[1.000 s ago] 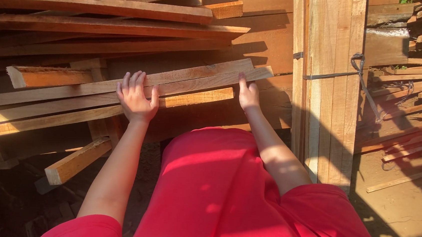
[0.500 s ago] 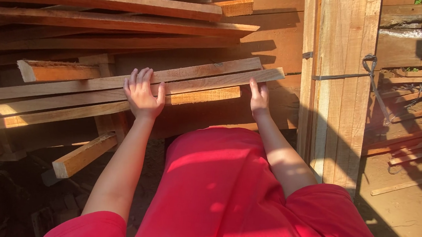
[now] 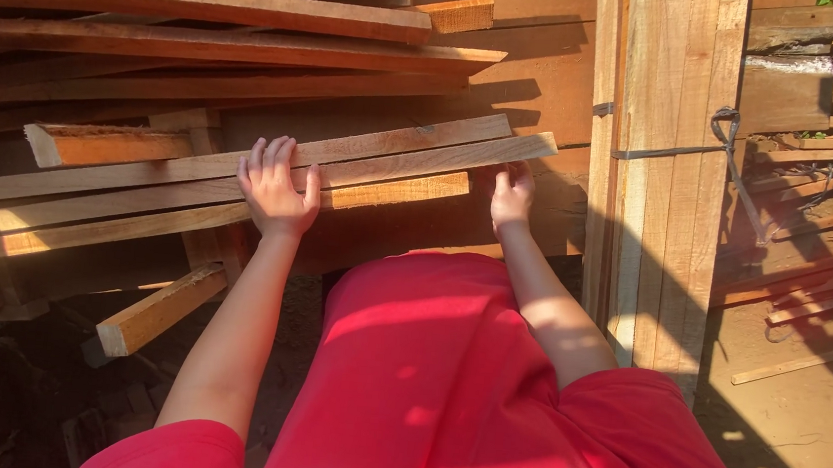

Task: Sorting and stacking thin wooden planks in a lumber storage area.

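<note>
Centrally, left hand point(image 3: 276, 191) lies flat, fingers spread, on pale plank point(image 3: 412, 159); right hand point(image 3: 512, 194) curls under its end, gripping it.

Two hands are showing: the left hand point(image 3: 276, 193) and the right hand point(image 3: 511, 197). Three long pale planks point(image 3: 412, 159) are lying side by side under them. One bundle of upright boards point(image 3: 663, 184) is standing at the right, with one metal strap point(image 3: 656, 150) binding it. One short beam point(image 3: 158, 310) is sticking out below.
</note>
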